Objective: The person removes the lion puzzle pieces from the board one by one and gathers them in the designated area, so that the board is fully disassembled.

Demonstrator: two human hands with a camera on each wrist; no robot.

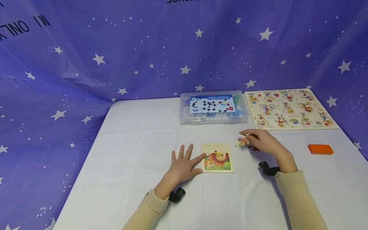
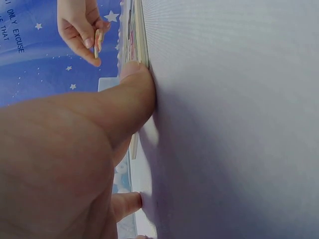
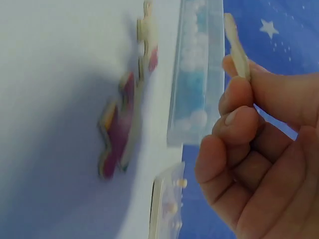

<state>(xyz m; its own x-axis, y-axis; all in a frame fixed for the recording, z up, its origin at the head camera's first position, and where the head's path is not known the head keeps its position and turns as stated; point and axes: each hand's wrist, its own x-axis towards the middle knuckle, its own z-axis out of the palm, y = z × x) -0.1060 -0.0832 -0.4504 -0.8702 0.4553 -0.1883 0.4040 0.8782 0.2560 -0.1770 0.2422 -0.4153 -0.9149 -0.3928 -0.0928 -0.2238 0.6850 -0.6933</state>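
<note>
A small square wooden puzzle tray [image 1: 217,147] lies on the table. Joined pieces with a lion picture [image 1: 219,158] fill its lower part, and a bare pale strip shows at the top. My left hand [image 1: 181,167] rests flat with fingers spread, its index finger and thumb touching the tray's left edge. To the right of the tray, my right hand [image 1: 267,143] is raised over the table and pinches a thin wooden puzzle piece [image 3: 237,47] between thumb and fingers. Beneath that hand lie loose puzzle pieces [image 3: 119,134], partly covered by it in the head view.
Behind the tray stands a clear plastic box [image 1: 214,119] of small balls with a blue label. A large wooden picture board [image 1: 291,123] lies beside it at the back right. An orange block [image 1: 320,149] sits at the far right. A starry purple cloth [image 1: 161,48] hangs behind the table.
</note>
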